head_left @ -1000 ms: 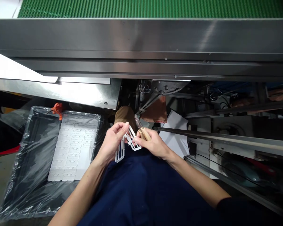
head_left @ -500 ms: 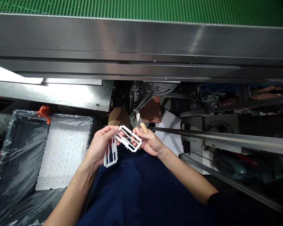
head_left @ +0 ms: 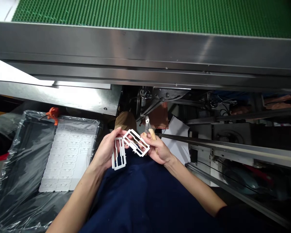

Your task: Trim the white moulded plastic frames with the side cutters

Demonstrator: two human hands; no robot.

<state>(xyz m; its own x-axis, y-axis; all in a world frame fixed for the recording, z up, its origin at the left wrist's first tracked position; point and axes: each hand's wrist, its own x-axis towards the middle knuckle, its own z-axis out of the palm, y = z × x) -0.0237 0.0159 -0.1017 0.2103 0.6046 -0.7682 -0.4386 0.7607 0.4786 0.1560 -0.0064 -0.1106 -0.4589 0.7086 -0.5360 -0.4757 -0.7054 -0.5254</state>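
Note:
My left hand [head_left: 105, 149] is closed on a thin white plastic frame [head_left: 122, 151] with long slots, which hangs upright in front of the palm. A second white slotted frame [head_left: 134, 147] lies tilted between both hands, its upper left corner at my left fingertips. My right hand [head_left: 161, 150] is wrapped round a pair of nippers [head_left: 147, 121] with pale yellow handles, jaws pointing away from me. The right fingers also reach the second frame's right side; whether they grip it is hard to tell.
At left, a black tray [head_left: 25, 142] lined with clear plastic holds rows of white flat parts [head_left: 63, 155]; an orange clip [head_left: 52, 114] sits on its rim. Ahead runs a metal rail [head_left: 145, 48] beside a green conveyor belt [head_left: 145, 14]. Metal bars [head_left: 223, 144] cross at right.
The two white frames have swung slightly, and both hands appear a little further right as the whole view shifted. My right hand still holds the nippers.

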